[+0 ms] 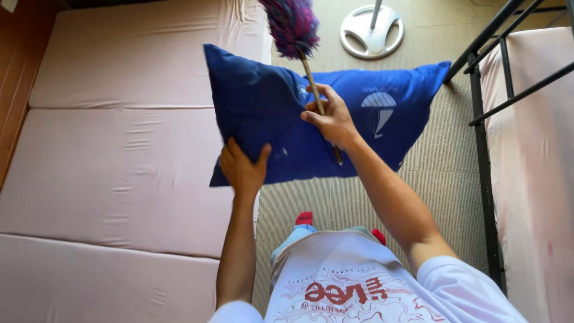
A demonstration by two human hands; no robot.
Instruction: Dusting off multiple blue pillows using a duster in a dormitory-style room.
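Observation:
A blue pillow [263, 107] with a white printed design hangs in the air in front of me, over the edge of a pink mattress. My left hand [242, 167] grips its lower left corner from below. My right hand [330, 118] is closed around the thin wooden stick of a feather duster [292, 25], whose fluffy purple and pink head points up and away, just above the pillow's top edge. The stick crosses the pillow's face.
A pink folding mattress [119, 155] in three sections fills the left side. A beige carpet [442, 161] runs down the middle. A black metal bed frame [481, 119] with a pink mattress stands at the right. A white round fan base [371, 30] sits at the top.

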